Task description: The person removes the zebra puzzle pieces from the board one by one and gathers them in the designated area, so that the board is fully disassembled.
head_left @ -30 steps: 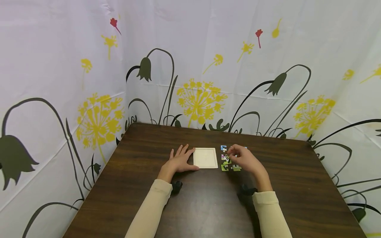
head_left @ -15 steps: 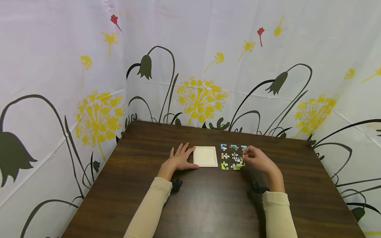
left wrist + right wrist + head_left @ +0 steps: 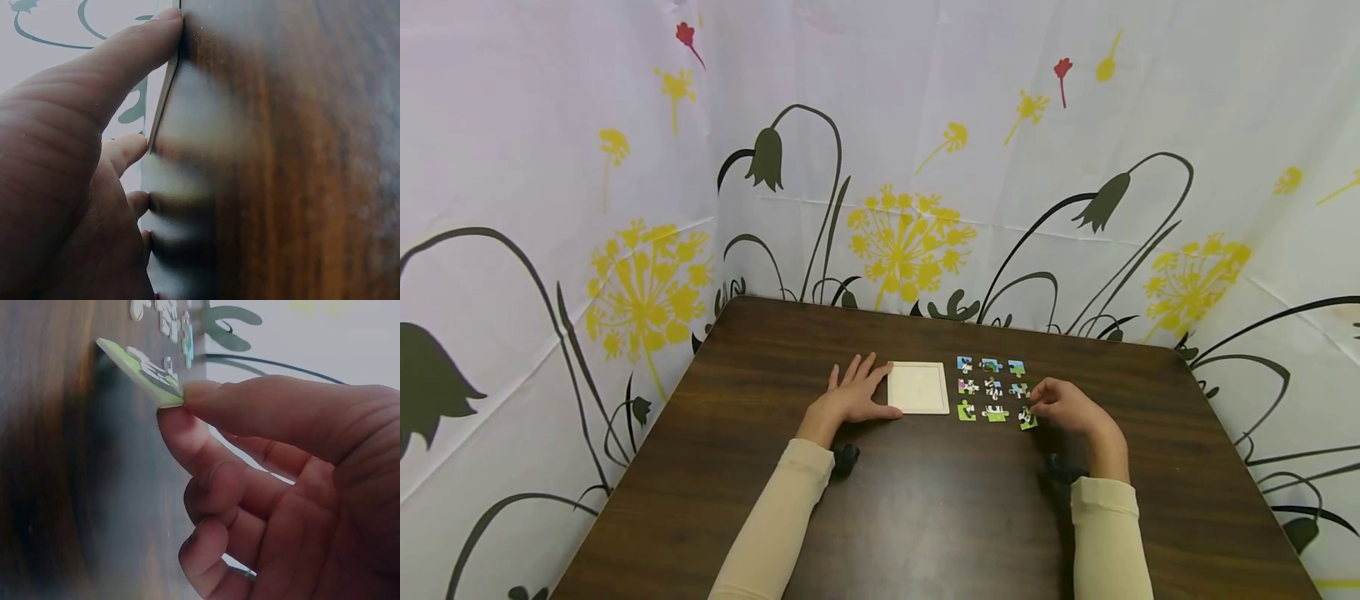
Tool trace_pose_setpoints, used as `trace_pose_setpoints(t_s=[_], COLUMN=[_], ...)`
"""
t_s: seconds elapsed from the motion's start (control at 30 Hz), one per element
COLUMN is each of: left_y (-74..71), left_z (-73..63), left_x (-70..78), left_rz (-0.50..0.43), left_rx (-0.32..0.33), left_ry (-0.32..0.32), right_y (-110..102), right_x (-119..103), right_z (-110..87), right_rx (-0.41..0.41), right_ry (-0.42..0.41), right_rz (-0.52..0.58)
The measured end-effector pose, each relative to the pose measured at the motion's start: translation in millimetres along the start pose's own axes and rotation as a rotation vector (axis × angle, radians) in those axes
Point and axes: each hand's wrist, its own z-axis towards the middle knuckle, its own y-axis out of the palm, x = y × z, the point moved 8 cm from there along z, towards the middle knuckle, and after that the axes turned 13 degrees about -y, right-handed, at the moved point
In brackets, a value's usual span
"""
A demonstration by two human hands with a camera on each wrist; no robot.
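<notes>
My right hand (image 3: 1070,408) pinches a green-edged jigsaw puzzle piece (image 3: 147,376) between thumb and forefinger, its other fingers curled. In the right wrist view the piece is tilted, lifted off the table at the pinched corner. To its left, in the head view, several other puzzle pieces (image 3: 995,413) lie apart from each other in rows. My left hand (image 3: 848,400) is spread on the table, thumb and fingertip touching the left side of a pale square puzzle tray (image 3: 918,388). In the left wrist view the tray's thin edge (image 3: 164,100) shows beside the thumb.
The dark wooden table (image 3: 925,508) reaches back to a white curtain (image 3: 880,100) printed with flowers. The tray stands just left of the loose pieces. A dark wrist camera (image 3: 846,459) sits at the left wrist.
My right hand has moved right from over the middle pieces to the lower right, bringing the pinched puzzle piece along. The loose pieces are uncovered. My left hand stays at the tray.
</notes>
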Motion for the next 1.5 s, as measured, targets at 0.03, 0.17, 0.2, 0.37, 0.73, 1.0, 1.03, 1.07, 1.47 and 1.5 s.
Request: trace_pose_setpoints(t_s=[0.03,0.17,0.2,0.37,0.73,1.0,1.03,1.07,1.47,1.5], left_y=[0.1,0.3,0.4,3.3,4.1,4.7,4.9,5.2,5.7,5.4], left_z=[0.5,0.2,-0.3,-1.7,-1.4,-3.5,-2.9,-2.1,1.8,1.5], left_x=[0.0,0.6,1.2,2.1,1.4,0.8,1.0,1.3,3.0,3.1], left_rz=[-0.001,-0.005,-0.006,0.000,-0.008,-0.008,-0.007,-0.006,-0.008,-0.010], left_rx=[0.000,0.000,0.001,0.000,-0.009,-0.020,-0.019,-0.019,0.005,0.005], left_ry=[0.001,0.002,0.006,0.010,0.001,-0.001,-0.001,0.001,0.000,-0.002], right_y=[-0.7,-3.4,-3.5,2.9,11.6,13.2,12.6,12.1,-0.2,-0.4], right_x=[1.2,8.3,9.8,14.0,15.3,17.5,18.0,17.6,3.8,2.1], right_z=[-0.7,-4.4,-5.9,-13.6,-9.6,-7.4,-7.7,-8.1,-12.1,-11.1], right_rx=[0.004,0.008,0.001,-0.064,-0.098,-0.087,-0.083,-0.082,-0.049,-0.058], right_ry=[0.005,0.039,0.048,0.103,0.084,0.079,0.087,0.089,0.086,0.073], right_rz=[-0.004,-0.024,-0.026,0.011,-0.024,-0.017,-0.015,-0.014,-0.016,-0.021])
